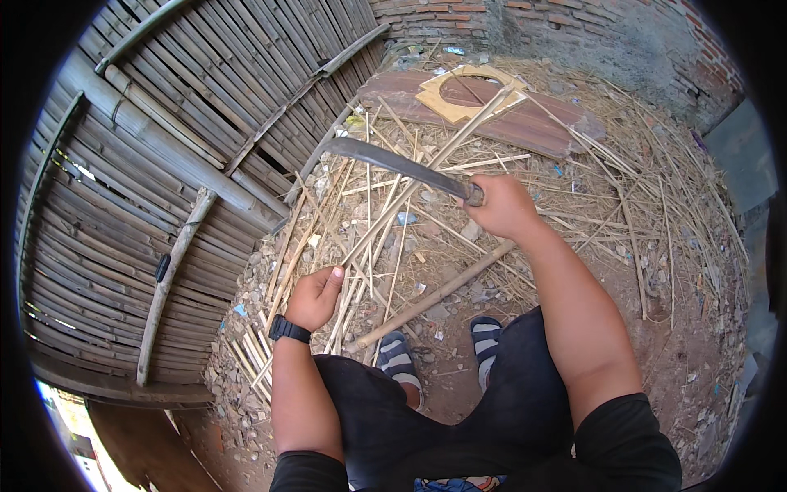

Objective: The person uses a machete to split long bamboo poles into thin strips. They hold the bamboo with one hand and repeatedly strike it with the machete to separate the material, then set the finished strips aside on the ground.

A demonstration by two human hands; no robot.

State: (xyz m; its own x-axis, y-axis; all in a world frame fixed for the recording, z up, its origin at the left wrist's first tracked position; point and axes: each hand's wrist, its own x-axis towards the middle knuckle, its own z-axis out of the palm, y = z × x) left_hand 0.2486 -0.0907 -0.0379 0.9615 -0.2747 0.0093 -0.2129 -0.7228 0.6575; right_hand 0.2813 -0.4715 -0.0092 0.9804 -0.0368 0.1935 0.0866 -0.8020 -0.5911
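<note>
My right hand (503, 207) is wrapped round the handle of a machete (385, 158), whose long dark blade points to the left. Closed with the thumb on top, my left hand (316, 298) grips the near end of a long split bamboo strip (464, 135). The strip slants up and away to the right, passing under the blade. Whether blade and strip touch, I cannot tell. Below them lie several loose bamboo strips (382, 211) on the littered ground. A black watch (289, 330) is on my left wrist.
A thick bamboo pole (434, 302) lies just ahead of my sandalled feet. Farther off, a wooden board (545, 131) carries a yellowish panel with a round hole (431, 92). A bamboo slat wall (188, 156) stands at left, a brick wall (566, 33) at the back.
</note>
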